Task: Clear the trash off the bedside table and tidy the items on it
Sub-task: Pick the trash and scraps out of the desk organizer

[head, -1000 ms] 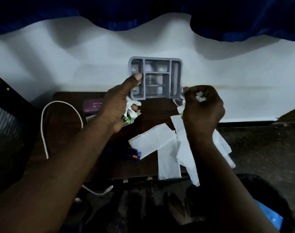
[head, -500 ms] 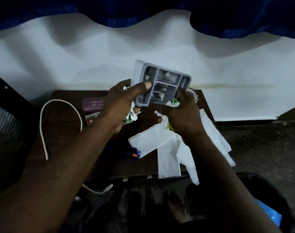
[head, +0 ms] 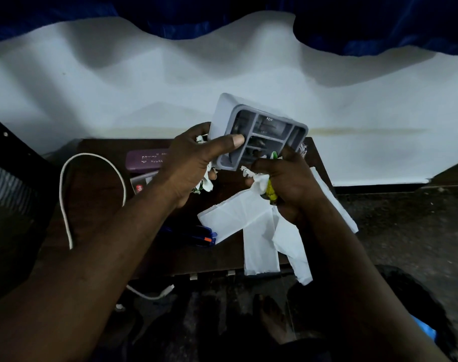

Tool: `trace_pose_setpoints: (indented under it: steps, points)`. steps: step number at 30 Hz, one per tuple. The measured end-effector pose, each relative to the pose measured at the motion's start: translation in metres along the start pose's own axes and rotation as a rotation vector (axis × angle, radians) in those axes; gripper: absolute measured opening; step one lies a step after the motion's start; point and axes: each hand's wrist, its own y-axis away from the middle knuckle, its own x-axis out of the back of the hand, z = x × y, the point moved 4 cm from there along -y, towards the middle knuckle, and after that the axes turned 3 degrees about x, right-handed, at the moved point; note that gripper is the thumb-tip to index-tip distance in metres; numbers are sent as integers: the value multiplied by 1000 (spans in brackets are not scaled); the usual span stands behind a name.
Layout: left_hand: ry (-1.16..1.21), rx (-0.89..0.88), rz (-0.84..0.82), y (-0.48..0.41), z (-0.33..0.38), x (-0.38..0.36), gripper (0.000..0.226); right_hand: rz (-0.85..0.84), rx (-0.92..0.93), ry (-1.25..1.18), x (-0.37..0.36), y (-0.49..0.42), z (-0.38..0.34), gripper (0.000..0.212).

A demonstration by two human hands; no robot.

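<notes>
Above the dark wooden bench (head: 97, 194), the left-hand grip (head: 188, 165) clasps the tilted grey plastic compartment tray (head: 272, 131), while the right-hand grip (head: 293, 178) clenches crumpled white-and-yellow wrappers (head: 261, 185).

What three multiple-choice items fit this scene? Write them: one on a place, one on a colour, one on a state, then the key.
1. Where is the tray?
A) flat on the floor
B) in the left hand, tilted up
C) hung on the wall

2. What colour is the cable?
A) white
B) red
C) black

3. What is the right hand doing?
A) lying open and flat
B) gripping crumpled trash
C) out of view

Key:
1 B: the left thumb presses on the tray's face, and the tray is raised above the table.
2 A: the cable loops white over the dark table.
3 B: white paper and a yellow-green wrapper stick out of the curled fingers.
</notes>
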Motion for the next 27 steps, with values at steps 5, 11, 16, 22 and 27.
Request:
trace_pose_setpoints:
  steps: [5, 11, 16, 22, 27]
  points:
    - [-38, 1, 8, 2, 2, -4, 29, 86, -78, 45, 5, -1, 4, 31]
    - [-55, -13, -7, 3, 3, -5, 17, 123, -111, -67, 0, 2, 7, 30]
    - [-39, -22, 37, 0, 4, -3, 15, 200, -14, 60, -3, -1, 9, 6]
    - [34, 14, 141, -6, -1, 8, 47, 492, 209, 127, 5, -3, 4, 30]
    - [104, 108, 172, -6, -3, 7, 44, 513, 234, -5, 5, 2, -4, 40]
